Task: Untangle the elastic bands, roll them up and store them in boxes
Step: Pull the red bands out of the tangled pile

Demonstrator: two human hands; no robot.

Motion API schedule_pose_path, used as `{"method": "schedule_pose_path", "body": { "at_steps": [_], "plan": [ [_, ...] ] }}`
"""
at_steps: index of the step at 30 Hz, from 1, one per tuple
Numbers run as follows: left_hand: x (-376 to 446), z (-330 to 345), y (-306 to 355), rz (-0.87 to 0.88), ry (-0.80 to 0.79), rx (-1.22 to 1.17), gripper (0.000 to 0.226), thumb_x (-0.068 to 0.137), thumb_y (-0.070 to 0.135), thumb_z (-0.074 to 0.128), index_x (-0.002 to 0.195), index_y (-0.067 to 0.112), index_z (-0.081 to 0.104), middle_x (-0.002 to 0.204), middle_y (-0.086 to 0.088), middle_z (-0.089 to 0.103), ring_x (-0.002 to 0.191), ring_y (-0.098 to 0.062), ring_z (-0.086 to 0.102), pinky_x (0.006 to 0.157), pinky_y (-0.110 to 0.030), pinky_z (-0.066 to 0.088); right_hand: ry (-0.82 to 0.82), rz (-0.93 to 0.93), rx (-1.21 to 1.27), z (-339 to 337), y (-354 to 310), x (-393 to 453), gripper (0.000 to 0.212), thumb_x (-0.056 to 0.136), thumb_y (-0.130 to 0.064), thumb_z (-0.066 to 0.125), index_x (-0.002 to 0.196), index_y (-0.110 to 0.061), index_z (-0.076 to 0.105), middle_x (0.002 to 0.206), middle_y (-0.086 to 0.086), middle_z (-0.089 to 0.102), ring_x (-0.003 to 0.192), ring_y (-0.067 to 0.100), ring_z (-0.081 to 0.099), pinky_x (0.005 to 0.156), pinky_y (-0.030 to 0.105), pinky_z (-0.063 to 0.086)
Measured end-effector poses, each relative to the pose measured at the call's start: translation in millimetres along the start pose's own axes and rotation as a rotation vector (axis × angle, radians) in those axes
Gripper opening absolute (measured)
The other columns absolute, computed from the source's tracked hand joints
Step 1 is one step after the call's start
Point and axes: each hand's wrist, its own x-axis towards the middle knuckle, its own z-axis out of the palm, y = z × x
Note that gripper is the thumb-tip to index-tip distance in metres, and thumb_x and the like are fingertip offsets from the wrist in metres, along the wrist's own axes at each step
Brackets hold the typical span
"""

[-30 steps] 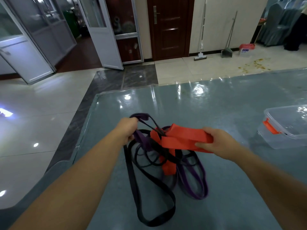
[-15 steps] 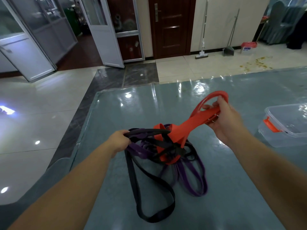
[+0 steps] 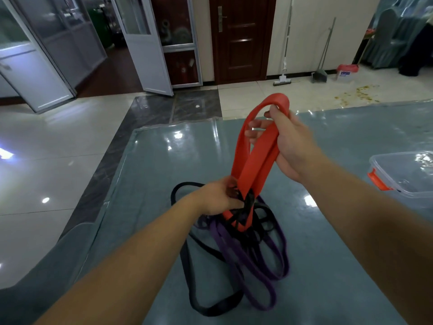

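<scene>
Right hand (image 3: 284,146) raised above and beyond the knot (image 3: 243,205), fingers curled through the top loop of the orange band (image 3: 251,165), clamped on it. Left hand (image 3: 218,199) low, right at the knot, fingers pinching into the black strands there; exactly which strand sits in the pinch, impossible to tell. Hands well apart, joined only by the orange band stretched taut between them.

Long axis of the orange band running steeply up from the knot toward the right hand, tilted slightly away from the body and to the right. Lower end of it wrapped by black band (image 3: 208,310) strands at the knot, not yet free. Left hand the nearer one to the knot, touching it; right hand at the far end of the band.

Below the knot, toward the body, loops of purple band (image 3: 262,306) and black band hanging slack onto the table (image 3: 328,289). Clear box (image 3: 412,174) with an orange latch well to the right of the knot, nearer the right arm, lid state unclear.

Likely step: drawing the orange band out along its own axis, away from the knot, with the black strands held back.
</scene>
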Motion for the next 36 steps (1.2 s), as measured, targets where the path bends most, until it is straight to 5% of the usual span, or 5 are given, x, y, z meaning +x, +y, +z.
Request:
{"method": "schedule_pose_path", "body": {
  "at_steps": [6,9,19,28,36],
  "plan": [
    [5.1,1.6,14.4,0.121,0.263,0.2,0.078,0.083,0.035,0.084,0.149,0.039,0.041,0.133,0.0,0.04,0.122,-0.014,0.042,0.102,-0.028,0.041,-0.016,-0.005,0.068,5.5,-28.0,3.2,0.022,0.108,-0.03,0.052,0.118,-0.012,0.058,0.119,0.029,0.071,0.104,0.041,0.075,0.1,0.055,0.056],
    [5.0,3.5,20.8,0.071,0.263,-0.042,0.095,0.076,0.045,0.089,0.151,0.034,0.032,0.13,0.006,0.051,0.115,-0.009,0.057,0.094,-0.029,0.052,0.026,-0.034,0.13,10.8,-42.9,7.3,0.018,0.108,-0.03,0.053,0.114,-0.013,0.058,0.105,0.021,0.073,0.097,0.034,0.076,0.103,0.054,0.054],
    [-8.4,-8.9,36.5,0.028,0.402,-0.033,0.006,0.09,0.018,0.066,0.087,0.023,0.066,0.07,0.005,0.063,0.063,-0.014,0.059,0.063,-0.031,0.048,0.193,-0.157,-0.152,-6.2,-37.7,34.6,0.024,0.101,-0.028,0.065,0.121,-0.017,0.059,0.102,0.001,0.076,0.098,0.02,0.077,0.089,0.038,0.06],
    [-42.5,-42.5,50.5,0.306,0.49,-0.515,0.011,0.091,0.01,0.069,0.095,0.018,0.076,0.069,-0.002,0.058,0.071,-0.018,0.057,0.084,-0.036,0.049,0.307,0.088,-0.182,-55.6,32.2,59.5,0.011,0.094,-0.019,0.066,0.101,-0.01,0.066,0.081,0.005,0.067,0.07,0.017,0.066,0.055,0.03,0.051],
    [-49.1,-52.3,40.8,0.377,0.502,-0.957,0.031,0.075,0.004,0.05,0.097,0.011,0.071,0.076,-0.004,0.056,0.08,-0.019,0.054,0.092,-0.035,0.041,0.297,0.084,-0.317,-83.7,19.5,58.8,0.016,0.094,-0.009,0.063,0.078,-0.014,0.063,0.078,0.007,0.067,0.074,0.023,0.066,0.073,0.041,0.053]
  ]
}}
